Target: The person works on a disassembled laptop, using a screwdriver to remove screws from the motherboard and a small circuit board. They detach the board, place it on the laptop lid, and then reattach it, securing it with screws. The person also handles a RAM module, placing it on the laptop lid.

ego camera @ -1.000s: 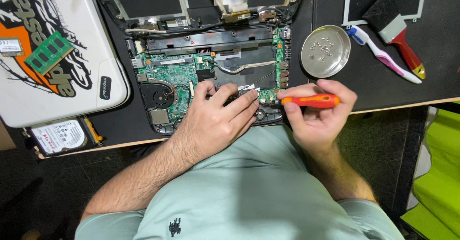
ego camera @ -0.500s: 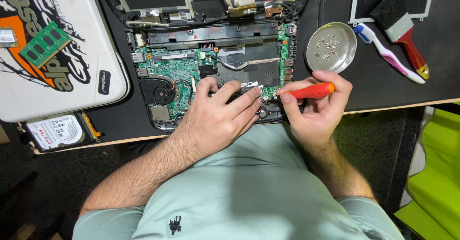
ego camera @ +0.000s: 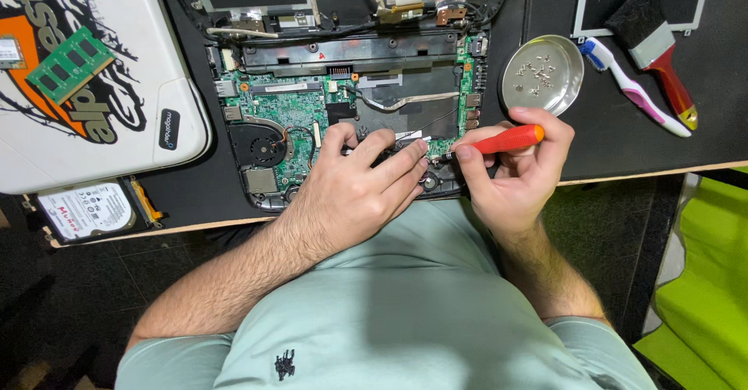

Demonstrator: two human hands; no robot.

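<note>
Plainly, the red-orange screwdriver (ego camera: 499,140) lies nearly level over green laptop board (ego camera: 288,113).

Light falls bright and even from overhead onto my bench; the round metal dish (ego camera: 541,74) throws a soft glare and the white cover (ego camera: 117,70) at upper left is near blown out. My left hand (ego camera: 354,191) casts only a faint, short shadow on the green circuit board (ego camera: 292,117), while the floor (ego camera: 47,312) below the bench edge sits dim. Focus is sharp across the centre with no motion blur, and straight edges bow slightly toward the corners of my view.
</note>
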